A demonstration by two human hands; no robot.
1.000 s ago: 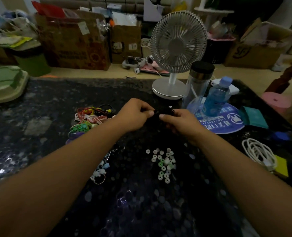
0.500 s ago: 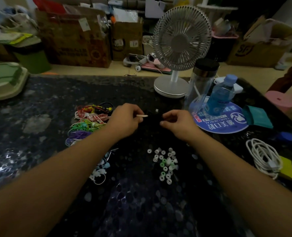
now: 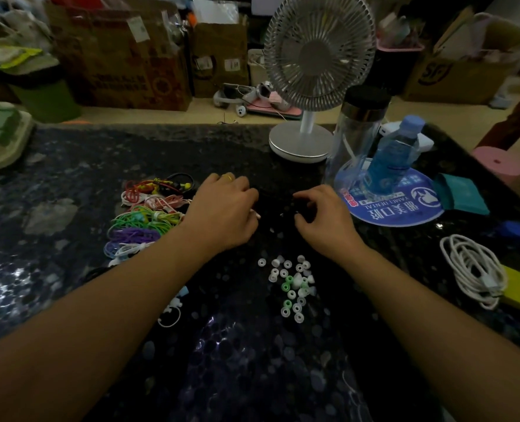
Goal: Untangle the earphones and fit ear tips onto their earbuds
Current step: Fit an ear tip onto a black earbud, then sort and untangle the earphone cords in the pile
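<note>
My left hand (image 3: 222, 208) is curled low over the dark table, and a small pale tip sticks out from under its fingers. My right hand (image 3: 322, 214) is curled a short way to its right, fingertips pinching down. Between them lie the black earphones (image 3: 278, 205), a thin cord that barely shows against the dark top. Several loose white and green ear tips (image 3: 292, 284) lie scattered just in front of my right wrist. Bundles of coloured earphones (image 3: 149, 214) are piled to the left of my left hand.
A desk fan (image 3: 298, 144), a clear tumbler (image 3: 359, 126) and a blue bottle (image 3: 395, 153) on a round blue pad (image 3: 389, 208) stand behind my right hand. A coiled white cable (image 3: 472, 269) lies far right. White earphone parts (image 3: 173, 309) peek out beside my left forearm.
Both hands have come down from a raised pinch to the table top and moved apart, drawing the black cord out between them.
</note>
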